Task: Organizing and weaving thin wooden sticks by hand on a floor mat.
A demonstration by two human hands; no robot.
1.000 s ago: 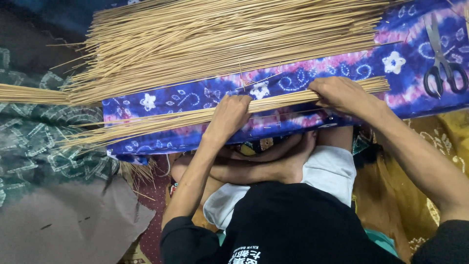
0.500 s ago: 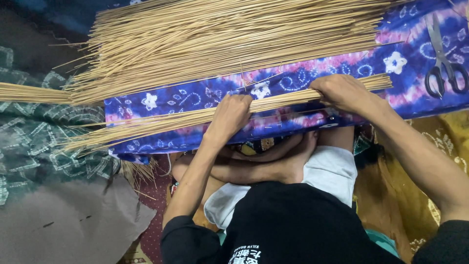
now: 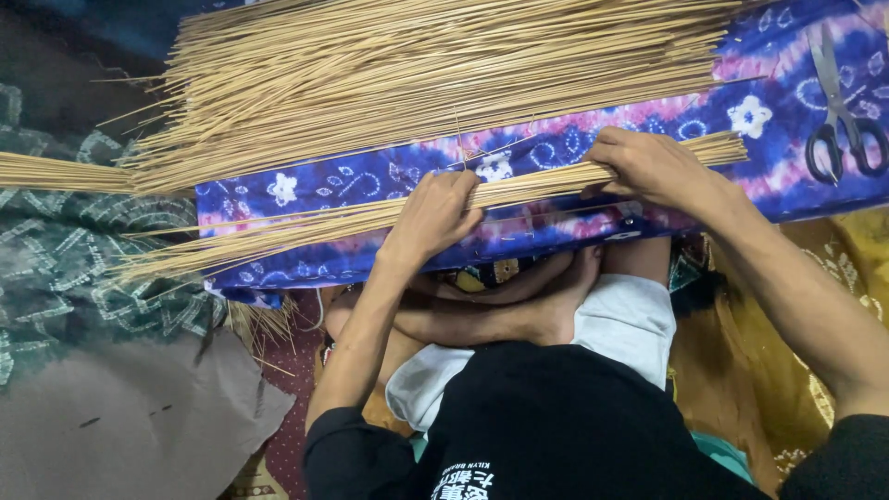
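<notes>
Landmark: blue and pink patterned cloth [image 3: 370, 181], spread over a raised surface before the seated person.
Thin stick bundle [image 3: 519, 190]: lies lengthwise along the cloth's near edge, under both hands.
Left hand [image 3: 433, 218]: fingers curled down over the bundle near its middle, gripping it.
Right hand [image 3: 648, 167]: closed over the bundle close to its far end.
Large stick pile [image 3: 417, 74]: on the cloth's far side, apart from the hands.
Scissors [image 3: 838, 111]: on the cloth, beyond the right hand.
</notes>
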